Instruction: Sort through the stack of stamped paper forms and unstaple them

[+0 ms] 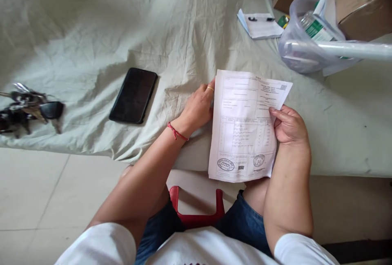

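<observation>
A white printed form point(245, 134) with two round ink stamps near its bottom is held upright-reading in front of me, over the table's front edge. My right hand point(290, 125) pinches its right edge, thumb on the face and fingers behind. At the left edge is my left hand point(198, 105), closed along the paper, its fingertips partly hidden by the sheet. That hand wears a ring, and a red thread bracelet point(177, 131) circles the wrist. Left of it a black smartphone point(133, 95) lies face up on the cloth.
A pale wrinkled cloth point(92, 24) covers the table. Keys point(33, 108) lie far left. At the back right are a notepad point(263, 26) with a pen, a translucent plastic tub point(294, 52) holding a bottle, and cardboard boxes point(364, 7). A red stool point(199, 219) is below me.
</observation>
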A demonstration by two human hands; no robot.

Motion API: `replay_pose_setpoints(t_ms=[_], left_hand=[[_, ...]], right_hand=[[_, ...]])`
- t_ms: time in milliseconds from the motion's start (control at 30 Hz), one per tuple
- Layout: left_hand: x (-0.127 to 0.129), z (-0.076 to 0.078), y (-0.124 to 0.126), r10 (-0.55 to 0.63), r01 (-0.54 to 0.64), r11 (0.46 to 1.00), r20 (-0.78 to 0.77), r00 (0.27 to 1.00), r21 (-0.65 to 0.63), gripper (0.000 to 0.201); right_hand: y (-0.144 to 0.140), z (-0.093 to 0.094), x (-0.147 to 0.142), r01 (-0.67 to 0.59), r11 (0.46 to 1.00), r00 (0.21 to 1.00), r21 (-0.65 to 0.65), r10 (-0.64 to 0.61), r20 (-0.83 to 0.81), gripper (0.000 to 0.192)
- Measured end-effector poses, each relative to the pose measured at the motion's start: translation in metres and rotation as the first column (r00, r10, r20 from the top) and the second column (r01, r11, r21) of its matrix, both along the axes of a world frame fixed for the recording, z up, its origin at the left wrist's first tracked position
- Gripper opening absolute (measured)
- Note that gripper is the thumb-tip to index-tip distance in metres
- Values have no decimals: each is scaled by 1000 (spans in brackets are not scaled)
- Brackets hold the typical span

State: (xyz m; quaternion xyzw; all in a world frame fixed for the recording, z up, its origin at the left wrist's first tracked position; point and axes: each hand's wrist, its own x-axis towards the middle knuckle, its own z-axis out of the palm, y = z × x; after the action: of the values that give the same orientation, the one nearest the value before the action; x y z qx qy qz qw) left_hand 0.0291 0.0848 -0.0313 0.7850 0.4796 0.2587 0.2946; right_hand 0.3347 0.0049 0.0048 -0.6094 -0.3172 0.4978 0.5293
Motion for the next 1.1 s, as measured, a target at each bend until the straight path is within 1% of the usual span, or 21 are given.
replay_pose_setpoints(t_ms=[100,200,267,367,500,567,667,767,867,933,1000,1100], left_hand=[[6,-1,-3,41,-41,999,38,998,-14,64],[14,2,-9,103,-101,994,51,993,-34,54],[20,5,-14,157,-156,987,27,987,-51,49],[28,7,-19,250,-251,967,-23,968,-44,46],[34,-1,-20,341,-342,940,-40,939,-14,28],[35,-4,-20,367,-368,930,-64,928,9,24],[34,-3,-21,365,-364,931,-103,925,33,23],[30,6,-25,310,-310,951,-90,946,14,20],[24,15,-32,277,-278,961,-48,960,-14,18],[22,18,-37,268,-269,963,-59,962,-17,18],[20,21,-40,269,-272,962,-92,959,-22,16],[19,23,-43,304,-314,948,-150,941,-47,12]], right_hand=[[0,1,-2,33,999,999,-1,-33,-4,39],[1,2,-3,42,999,999,14,-42,-20,39],[1,2,-3,36,999,999,30,-35,-19,39],[2,-1,-1,17,999,1000,39,-16,-1,38],[2,-5,3,-27,998,999,54,25,35,39],[2,-6,4,-38,998,998,55,35,44,39],[2,-5,3,-7,999,999,45,6,32,39],[2,-6,2,30,999,999,37,-31,26,40],[2,-9,3,20,999,998,40,-22,51,40],[2,-11,4,6,999,998,41,-8,68,39],[3,-12,4,3,999,997,43,-6,78,38],[4,-11,2,17,999,997,47,-21,80,36]])
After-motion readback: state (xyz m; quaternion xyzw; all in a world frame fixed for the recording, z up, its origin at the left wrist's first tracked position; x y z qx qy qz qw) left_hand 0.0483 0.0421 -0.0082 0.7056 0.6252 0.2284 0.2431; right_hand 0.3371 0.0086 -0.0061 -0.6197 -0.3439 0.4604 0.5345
